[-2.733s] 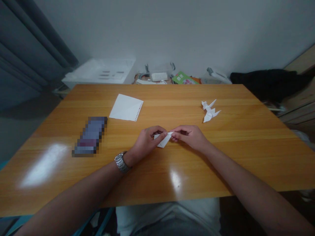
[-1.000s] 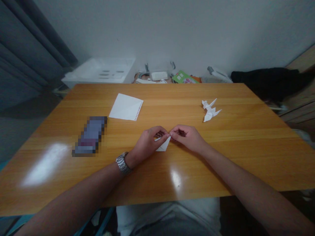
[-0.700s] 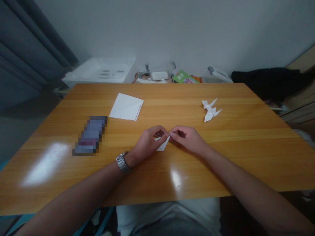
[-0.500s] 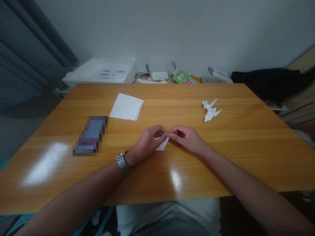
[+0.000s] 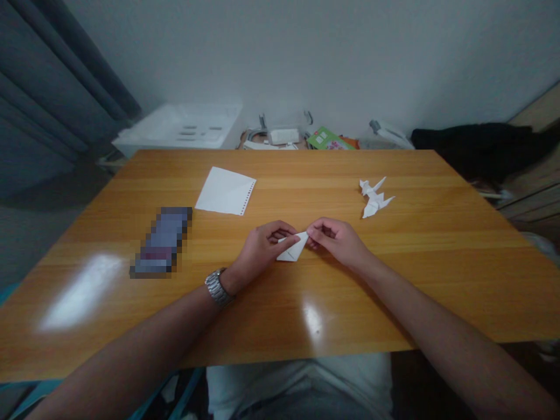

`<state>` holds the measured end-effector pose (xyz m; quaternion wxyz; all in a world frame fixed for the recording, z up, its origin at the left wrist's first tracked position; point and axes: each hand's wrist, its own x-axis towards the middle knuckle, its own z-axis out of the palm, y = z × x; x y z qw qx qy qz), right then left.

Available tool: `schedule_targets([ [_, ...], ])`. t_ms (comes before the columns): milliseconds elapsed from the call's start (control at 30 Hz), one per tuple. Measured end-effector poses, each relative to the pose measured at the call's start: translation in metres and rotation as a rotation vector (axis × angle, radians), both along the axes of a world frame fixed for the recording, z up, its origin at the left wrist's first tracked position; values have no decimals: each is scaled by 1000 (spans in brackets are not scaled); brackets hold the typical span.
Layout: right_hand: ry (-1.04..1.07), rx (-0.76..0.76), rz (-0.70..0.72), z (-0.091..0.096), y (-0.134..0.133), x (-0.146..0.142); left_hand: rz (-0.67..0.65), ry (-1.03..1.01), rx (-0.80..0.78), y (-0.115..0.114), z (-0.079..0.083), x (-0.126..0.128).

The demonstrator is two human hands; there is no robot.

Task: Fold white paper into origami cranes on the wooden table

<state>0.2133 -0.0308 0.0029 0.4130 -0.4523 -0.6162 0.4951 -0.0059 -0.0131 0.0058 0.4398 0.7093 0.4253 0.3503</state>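
At frame centre, the left hand (image 5: 263,248) and right hand (image 5: 336,239) pinch the folded paper (image 5: 294,249) between their fingers; a clean crease wants edges aligned before firm thumb pressure.

The table (image 5: 306,195) was smooth wood, glossy enough to shine brightly at the lower left and lower centre of the frame. The sheet (image 5: 225,191) left of centre, the folded piece (image 5: 294,249) at the centre and the figure (image 5: 373,204) at right were matt paper, the latter two creased. The watch (image 5: 217,287) was shiny metal. The curtain (image 5: 56,76), upper left, looked like matt cloth; the tray (image 5: 164,142), smooth plastic.
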Motion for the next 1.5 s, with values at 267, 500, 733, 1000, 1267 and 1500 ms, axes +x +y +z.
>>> schedule_targets([
  [267,61,-34,-54,-5,5,4,84,-94,-51,2,-2,-1],
  [500,-55,34,2,-7,4,6,45,-12,-23,4,1,-5],
  [733,-247,116,23,1,0,5,15,19,-7,2,2,-5],
  [1000,-50,25,-92,-4,5,7,23,-256,-132,3,-4,1],
  [1267,-24,-11,6,-5,2,2,92,-311,-50,6,-5,1],
  [1500,8,-10,47,-4,-1,-2,26,-307,-35,5,-7,-1],
])
